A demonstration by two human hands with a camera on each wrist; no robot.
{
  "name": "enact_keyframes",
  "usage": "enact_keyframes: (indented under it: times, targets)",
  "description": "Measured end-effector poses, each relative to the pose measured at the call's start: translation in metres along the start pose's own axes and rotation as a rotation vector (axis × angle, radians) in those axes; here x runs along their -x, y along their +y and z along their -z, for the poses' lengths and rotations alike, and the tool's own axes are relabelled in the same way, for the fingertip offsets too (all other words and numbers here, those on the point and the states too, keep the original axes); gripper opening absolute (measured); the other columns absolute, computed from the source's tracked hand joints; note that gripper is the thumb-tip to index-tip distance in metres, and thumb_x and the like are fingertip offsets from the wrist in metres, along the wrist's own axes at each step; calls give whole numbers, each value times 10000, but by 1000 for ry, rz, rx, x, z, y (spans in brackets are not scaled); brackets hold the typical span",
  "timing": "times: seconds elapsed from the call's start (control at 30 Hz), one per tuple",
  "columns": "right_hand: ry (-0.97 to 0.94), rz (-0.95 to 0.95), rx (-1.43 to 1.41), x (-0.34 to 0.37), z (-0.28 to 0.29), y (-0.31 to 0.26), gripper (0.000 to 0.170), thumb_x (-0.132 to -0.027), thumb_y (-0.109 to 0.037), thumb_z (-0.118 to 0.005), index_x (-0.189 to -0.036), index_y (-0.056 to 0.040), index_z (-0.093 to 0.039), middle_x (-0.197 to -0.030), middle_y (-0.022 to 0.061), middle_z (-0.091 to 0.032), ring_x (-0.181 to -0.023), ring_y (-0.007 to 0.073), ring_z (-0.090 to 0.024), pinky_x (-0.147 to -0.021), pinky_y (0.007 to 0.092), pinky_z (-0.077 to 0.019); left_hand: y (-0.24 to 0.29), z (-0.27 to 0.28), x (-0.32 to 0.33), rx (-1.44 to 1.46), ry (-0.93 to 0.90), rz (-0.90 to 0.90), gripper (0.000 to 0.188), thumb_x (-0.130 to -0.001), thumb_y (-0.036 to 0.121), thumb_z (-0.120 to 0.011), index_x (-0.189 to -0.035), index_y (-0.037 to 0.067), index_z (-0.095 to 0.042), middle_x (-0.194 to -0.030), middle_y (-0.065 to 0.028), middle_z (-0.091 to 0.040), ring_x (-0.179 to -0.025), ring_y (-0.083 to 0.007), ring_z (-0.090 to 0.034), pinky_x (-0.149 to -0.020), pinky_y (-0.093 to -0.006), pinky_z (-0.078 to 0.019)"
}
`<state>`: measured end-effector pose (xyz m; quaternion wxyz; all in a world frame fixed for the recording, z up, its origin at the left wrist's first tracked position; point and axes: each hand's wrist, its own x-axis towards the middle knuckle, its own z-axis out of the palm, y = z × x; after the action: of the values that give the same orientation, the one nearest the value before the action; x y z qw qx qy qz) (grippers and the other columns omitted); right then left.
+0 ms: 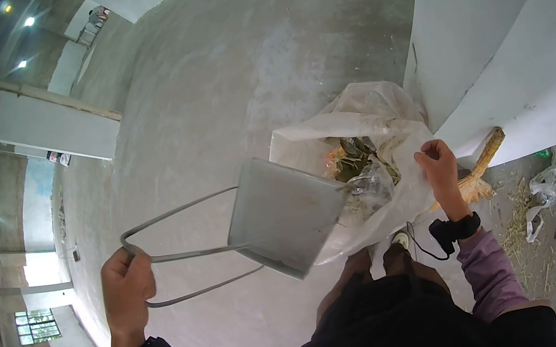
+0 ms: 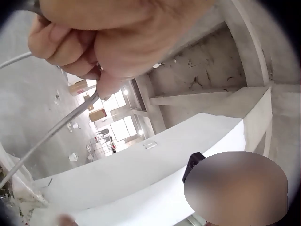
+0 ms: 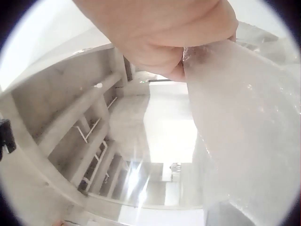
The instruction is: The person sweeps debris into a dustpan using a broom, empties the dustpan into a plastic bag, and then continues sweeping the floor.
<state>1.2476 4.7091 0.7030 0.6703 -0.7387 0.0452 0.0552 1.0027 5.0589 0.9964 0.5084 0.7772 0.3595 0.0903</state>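
Observation:
In the head view my left hand (image 1: pixel 127 288) grips the end of the bent metal handle of a grey dustpan (image 1: pixel 283 210). The handle rod (image 2: pixel 51 134) runs out of the curled fingers in the left wrist view. The pan's front edge overlaps the mouth of a large clear plastic bag (image 1: pixel 318 125). Inside the bag lie dry leaves (image 1: pixel 357 158) and crumpled plastic. My right hand (image 1: pixel 438 167) pinches the bag's rim on the right side. Seen from the right wrist, the bag's film (image 3: pixel 244 122) hangs down from those fingers.
A straw broom (image 1: pixel 482 171) leans beside the white curved wall (image 1: pixel 518 57), right of the bag. Straw scraps and a white plastic bag (image 1: pixel 548 189) litter the floor at the right. Bare concrete floor (image 1: pixel 206 104) stretches ahead and left. My feet stand close below the bag.

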Motion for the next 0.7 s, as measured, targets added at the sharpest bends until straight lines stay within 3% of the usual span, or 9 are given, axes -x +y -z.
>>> enact_keyframes:
  times: [0.13,0.27,0.4,0.47,0.53,0.7]
  targets:
    - [-70,32,-197,15,-6,-49,126,-746,-49,-610,-826,-73,-516,-641,-80,-411,-532,-9,-342,-444,164,-261,6,-39,1,-93,-77,6,149,-798,115,-582,-678,40,-534,-533,66,-409,-452,-14,-326,-401,-195,-241]
    - [-88,138,-103,26,-1,-65,124,-736,-20,-604,-808,-67,-514,-635,-81,-408,-536,-7,-342,-461,163,-275,4,-104,-13,-63,-103,13,206,-783,155,-616,-634,37,-538,-526,61,-423,-468,-14,-338,-407,-202,-247]
    - [-146,142,-93,38,7,-58,120,-717,-7,-607,-790,-47,-521,-640,-74,-421,-571,-7,-360,-505,163,-304,-37,-188,-48,56,-122,-146,265,-782,203,-630,-624,10,-540,-541,30,-468,-514,-47,-358,-444,-245,-297]
    - [-177,149,-122,41,7,-42,121,-718,-8,-607,-792,-49,-521,-644,-70,-433,-577,-8,-371,-509,165,-308,-67,-246,-64,56,-14,-329,320,-770,251,-640,-649,-25,-531,-543,-14,-483,-525,-74,-384,-472,-283,-344]
    - [-163,97,-102,36,11,-27,111,-723,-8,-596,-796,-45,-522,-641,-61,-458,-568,0,-390,-501,173,-320,-45,-275,-67,-4,15,-293,354,-762,276,-642,-652,-39,-522,-534,-36,-475,-527,-79,-382,-478,-296,-354]
    - [-154,11,-116,30,23,-25,103,-728,-27,-590,-804,-39,-521,-614,-53,-463,-527,12,-397,-473,182,-322,-34,-253,-97,-2,-11,-312,401,-759,292,-641,-593,-42,-496,-505,-24,-443,-507,-89,-355,-454,-288,-330]
